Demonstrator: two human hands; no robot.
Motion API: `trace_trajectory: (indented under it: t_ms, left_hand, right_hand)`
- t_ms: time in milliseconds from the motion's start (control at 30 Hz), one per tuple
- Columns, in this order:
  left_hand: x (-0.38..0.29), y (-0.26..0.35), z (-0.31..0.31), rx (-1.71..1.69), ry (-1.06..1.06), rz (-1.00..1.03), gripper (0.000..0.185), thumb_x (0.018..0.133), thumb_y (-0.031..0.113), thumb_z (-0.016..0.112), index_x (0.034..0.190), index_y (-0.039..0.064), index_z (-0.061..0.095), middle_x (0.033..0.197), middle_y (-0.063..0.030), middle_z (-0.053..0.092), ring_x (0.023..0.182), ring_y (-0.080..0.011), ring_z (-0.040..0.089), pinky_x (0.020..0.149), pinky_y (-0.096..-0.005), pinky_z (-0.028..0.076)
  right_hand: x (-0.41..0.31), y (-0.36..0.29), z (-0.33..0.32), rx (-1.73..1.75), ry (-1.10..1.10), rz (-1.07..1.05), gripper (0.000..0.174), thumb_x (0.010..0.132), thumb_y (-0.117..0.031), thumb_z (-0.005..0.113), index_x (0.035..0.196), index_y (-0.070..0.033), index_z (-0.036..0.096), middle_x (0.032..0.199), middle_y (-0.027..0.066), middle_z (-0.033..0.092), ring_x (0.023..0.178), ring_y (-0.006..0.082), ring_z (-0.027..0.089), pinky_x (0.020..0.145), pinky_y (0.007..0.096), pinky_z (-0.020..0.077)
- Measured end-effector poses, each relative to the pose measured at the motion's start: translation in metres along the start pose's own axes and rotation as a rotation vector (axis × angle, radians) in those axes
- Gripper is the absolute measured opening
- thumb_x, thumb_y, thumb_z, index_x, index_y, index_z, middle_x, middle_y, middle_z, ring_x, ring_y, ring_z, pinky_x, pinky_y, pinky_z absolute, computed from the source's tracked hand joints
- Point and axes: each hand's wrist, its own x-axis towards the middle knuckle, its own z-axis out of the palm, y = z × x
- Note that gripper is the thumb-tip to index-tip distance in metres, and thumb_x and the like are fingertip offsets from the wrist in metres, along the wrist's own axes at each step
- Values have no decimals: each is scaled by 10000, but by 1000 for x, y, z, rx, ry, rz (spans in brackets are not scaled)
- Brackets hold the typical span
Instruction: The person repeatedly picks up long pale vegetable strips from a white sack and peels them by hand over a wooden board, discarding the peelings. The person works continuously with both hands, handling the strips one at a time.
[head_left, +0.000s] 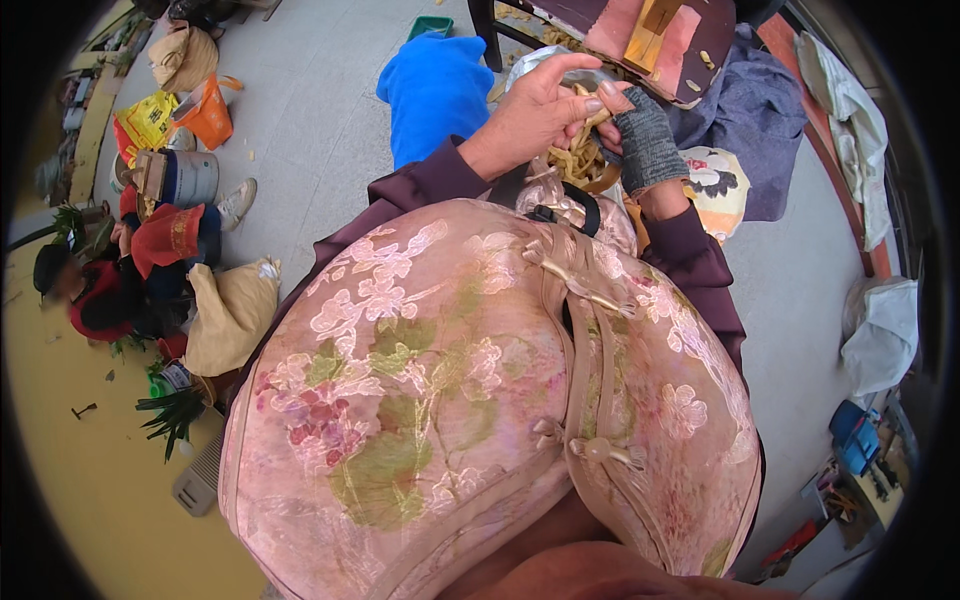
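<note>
Both my hands meet at the top centre, above a pile of pale yellow strips (581, 161) in my lap area. My left hand (544, 105) has thumb and forefinger pinching a thin pale yellow piece (596, 116). My right hand (645, 139), in a grey knitted fingerless glove, holds the same piece from the other side; its fingertips touch it. Part of the piece is hidden by my fingers. Beyond my hands a wooden block (651, 34) lies on a dark stool top with a pink patch (611, 30).
A blue cloth-covered thing (435, 97) stands left of my hands. Dark blue-grey cloth (757, 127) and a patterned round cushion (712, 184) lie at right. Another person (112, 292) sits at far left, near a bucket (191, 180), an orange bag (204, 112) and a tan sack (232, 315).
</note>
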Motion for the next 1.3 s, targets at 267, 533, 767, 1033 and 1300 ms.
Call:
trace_trajectory:
  t_ms: [267,533,767,1033,1300]
  left_hand:
    - [4,33,-7,-359,21,25,354,928,114,486,1270,67,406,636,49,388,531,-31,370,616,-218,425]
    - [19,22,-2,939,4,523,337,785,114,655,1112,87,578,1091,-105,559,948,-291,558,789,-352,464]
    - [21,21,0,1268,-74,411,202,813,94,521,1014,93,541,868,-97,523,785,-312,555,644,-403,440]
    - [68,7,-46,1417,-24,792,206,699,125,629,858,96,502,827,-62,537,719,-247,538,602,-351,412]
    - [106,14,-21,576,-39,306,203,907,221,529,1030,62,557,735,-25,547,616,-115,505,585,-262,447]
  right_hand:
    - [-9,-35,-21,181,32,-52,272,932,-301,493,859,-41,528,566,-15,406,399,39,315,367,168,236]
    - [-16,-50,-16,-335,52,12,207,815,-234,660,803,-69,536,539,-22,479,436,44,424,408,187,336]
    - [-5,-49,-16,-991,-179,-62,327,817,-332,617,759,-16,554,536,68,503,484,151,504,486,286,416]
    - [-2,-59,4,-931,-46,-250,349,832,-344,538,784,-3,593,682,140,577,648,308,557,632,388,433]
    - [23,-99,-32,-895,273,0,392,824,-406,576,711,-35,625,663,108,595,637,245,580,635,353,454]
